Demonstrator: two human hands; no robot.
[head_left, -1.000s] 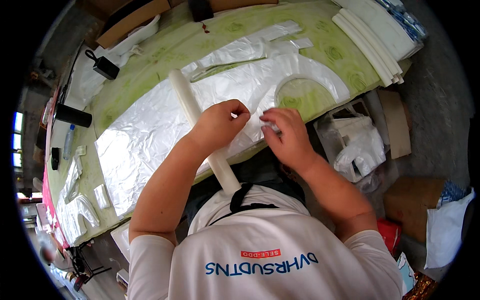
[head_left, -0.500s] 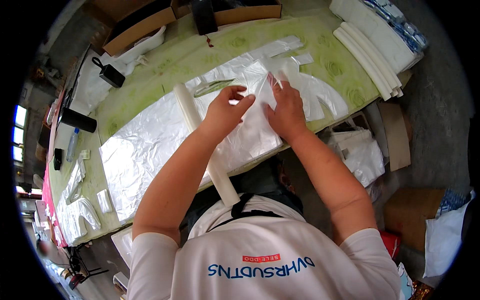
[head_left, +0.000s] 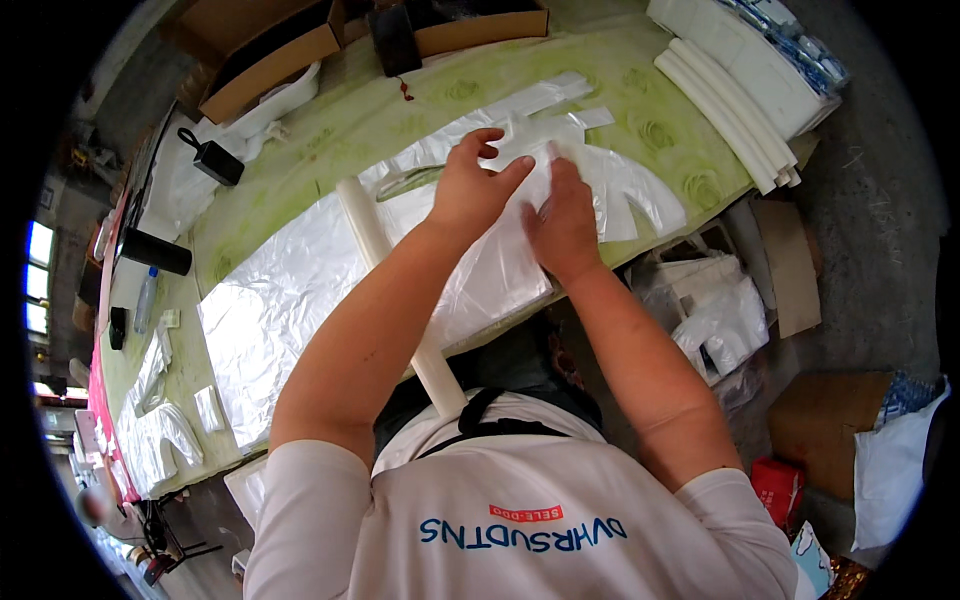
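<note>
A wide sheet of thin, shiny white plastic film (head_left: 270, 295), with cut-out strap shapes at its far right end, lies over the green patterned table. My left hand (head_left: 475, 190) is above the film near an oval slot, thumb and fingers apart, with nothing visible in it. To its right, my right hand (head_left: 565, 220) is low over the film beside the strap shapes. Its fingers point away from me and are smeared by motion, so any grip on the film is unclear. A long pale roll (head_left: 365, 222) lies across the film, its near end against my waist.
Several white rolls (head_left: 725, 115) lie at the table's right edge beside a stack of packed white bags (head_left: 745, 65). Cardboard boxes (head_left: 275, 65) stand along the back. On the left are a black cylinder (head_left: 155, 250), a small black speaker-like box (head_left: 215, 162) and a bottle (head_left: 146, 300).
My left hand has shifted slightly right and away from me, rising off the film. My right hand has drawn back a little toward me, and its fingers are now blurred.
</note>
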